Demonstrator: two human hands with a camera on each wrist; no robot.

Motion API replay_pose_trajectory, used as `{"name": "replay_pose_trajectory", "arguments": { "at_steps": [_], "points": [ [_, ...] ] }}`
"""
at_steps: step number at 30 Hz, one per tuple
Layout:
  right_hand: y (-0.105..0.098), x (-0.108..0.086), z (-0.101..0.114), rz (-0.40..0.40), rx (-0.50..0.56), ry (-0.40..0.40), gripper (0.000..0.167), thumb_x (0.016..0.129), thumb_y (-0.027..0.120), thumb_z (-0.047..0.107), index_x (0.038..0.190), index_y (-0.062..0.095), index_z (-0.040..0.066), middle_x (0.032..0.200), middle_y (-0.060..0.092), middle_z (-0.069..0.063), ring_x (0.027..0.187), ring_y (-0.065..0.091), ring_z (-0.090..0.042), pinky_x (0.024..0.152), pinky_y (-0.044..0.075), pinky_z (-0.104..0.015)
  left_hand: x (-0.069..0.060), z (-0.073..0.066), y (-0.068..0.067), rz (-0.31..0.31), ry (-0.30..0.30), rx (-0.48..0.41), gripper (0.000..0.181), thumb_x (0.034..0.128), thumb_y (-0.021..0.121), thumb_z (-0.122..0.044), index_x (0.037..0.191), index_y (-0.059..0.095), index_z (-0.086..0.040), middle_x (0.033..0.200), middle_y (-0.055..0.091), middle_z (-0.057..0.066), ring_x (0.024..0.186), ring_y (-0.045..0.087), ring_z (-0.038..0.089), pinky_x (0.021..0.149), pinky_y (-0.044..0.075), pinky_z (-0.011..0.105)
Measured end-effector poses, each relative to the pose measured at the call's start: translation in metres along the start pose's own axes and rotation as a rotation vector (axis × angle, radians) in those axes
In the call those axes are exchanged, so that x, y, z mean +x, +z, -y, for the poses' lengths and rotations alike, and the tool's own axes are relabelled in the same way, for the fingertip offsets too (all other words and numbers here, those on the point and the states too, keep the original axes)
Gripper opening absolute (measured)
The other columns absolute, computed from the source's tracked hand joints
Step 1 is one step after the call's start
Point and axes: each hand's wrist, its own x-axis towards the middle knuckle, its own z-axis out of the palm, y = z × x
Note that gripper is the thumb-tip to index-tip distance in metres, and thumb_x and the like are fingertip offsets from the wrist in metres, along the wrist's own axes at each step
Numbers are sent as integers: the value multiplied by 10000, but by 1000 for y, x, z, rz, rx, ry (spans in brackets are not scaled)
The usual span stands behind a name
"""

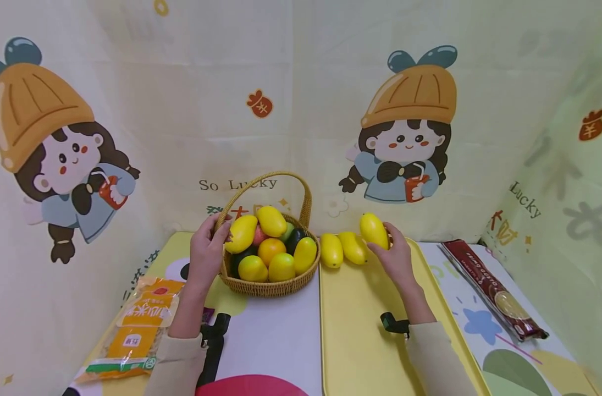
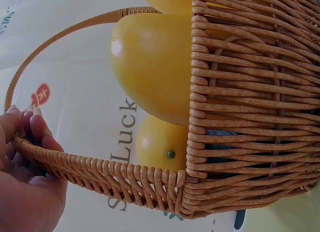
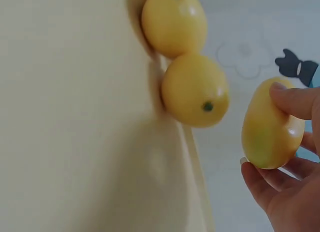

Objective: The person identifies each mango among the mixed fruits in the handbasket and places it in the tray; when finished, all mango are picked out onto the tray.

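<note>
My left hand (image 1: 205, 250) grips the side of the arched handle (image 2: 107, 168) of a wicker basket (image 1: 270, 287), its fingers curled round the weave. Piled inside the basket are yellow mangoes (image 1: 272, 221), an orange (image 1: 271, 251) and other round fruit; some pieces are partly hidden. With thumb and fingers, my right hand (image 1: 398, 257) holds a yellow mango (image 3: 270, 129) above the far end of a yellow tray (image 1: 360, 330). Just left of it, one mango (image 1: 332, 251) and a second mango (image 1: 353, 248) lie side by side at the tray's far edge.
An orange-and-clear bag of grain (image 1: 134, 324) lies at the left, near my left forearm. To the tray's right is a long dark red spaghetti packet (image 1: 491, 289). A printed cloth wall (image 1: 320, 137) stands behind the basket and tray.
</note>
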Motion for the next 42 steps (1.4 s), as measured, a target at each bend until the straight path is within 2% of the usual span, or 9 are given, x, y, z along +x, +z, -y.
{"name": "replay_pose_trajectory", "arguments": {
  "at_steps": [4, 8, 14, 16, 20, 26, 32, 38, 42],
  "points": [
    [-2, 4, -17, 8, -18, 53, 734, 905, 731, 250, 1515, 361, 76, 1495, 432, -200, 1281, 463, -392, 1095, 402, -531, 0, 0, 0, -3, 11, -12, 355, 1021, 540, -350, 1251, 608, -89, 910, 564, 42, 843, 556, 216, 751, 540, 195],
    [-5, 6, -30, 35, -60, 93, 720, 911, 717, 230, 1505, 358, 38, 1490, 429, -226, 1307, 446, -400, 1115, 377, -542, 0, -2, 0, 5, -11, -17, 376, 1023, 535, -346, 1271, 593, -70, 915, 559, 34, 842, 548, 180, 742, 523, 170],
    [-7, 7, -40, 106, -109, 121, 687, 933, 690, 251, 1481, 368, -9, 1451, 437, -270, 1312, 427, -413, 1137, 338, -541, -7, -27, -1, 27, -48, 5, 351, 1040, 517, -249, 1286, 570, -4, 905, 553, 38, 863, 544, 255, 724, 495, 130],
    [-8, 8, -41, 132, -110, 135, 659, 958, 653, 286, 1483, 373, 1, 1458, 434, -263, 1316, 426, -407, 1135, 343, -540, -8, -31, -1, 31, -39, 5, 346, 1039, 519, -246, 1278, 574, -1, 900, 553, 38, 864, 544, 265, 721, 494, 132],
    [-10, 9, -40, 168, -106, 161, 593, 990, 568, 289, 1487, 389, 20, 1481, 433, -246, 1326, 435, -400, 1123, 369, -534, -3, -20, 0, 25, -48, -12, 320, 1034, 532, -249, 1265, 589, -35, 913, 554, 63, 854, 545, 232, 717, 498, 141],
    [-7, 10, -39, 152, -111, 159, 558, 975, 589, 248, 1460, 429, 22, 1437, 482, -247, 1254, 497, -395, 1077, 420, -517, 1, -2, 0, 10, -27, -18, 325, 1024, 540, -325, 1262, 601, -112, 940, 558, 68, 858, 548, 198, 736, 516, 153],
    [-4, 10, -39, 136, -99, 168, 574, 985, 595, 270, 1467, 416, 16, 1418, 487, -254, 1211, 517, -397, 1063, 434, -510, 0, 0, 1, 1, 0, -20, 343, 1017, 545, -359, 1249, 607, -114, 941, 560, 76, 859, 550, 207, 755, 531, 181],
    [-3, 10, -38, 149, -101, 173, 569, 993, 582, 286, 1468, 413, 20, 1432, 477, -259, 1233, 513, -413, 1077, 425, -518, -1, 0, 0, 3, -9, -1, 353, 1018, 537, -377, 1256, 603, -124, 950, 558, 89, 860, 548, 199, 758, 532, 191],
    [-5, 8, -36, 148, -103, 189, 569, 992, 571, 298, 1467, 415, 28, 1435, 477, -261, 1233, 524, -419, 1073, 430, -517, 0, -2, 0, 6, -21, -6, 320, 1027, 538, -319, 1261, 601, -111, 945, 558, 86, 852, 549, 192, 740, 520, 167]
  ]
}}
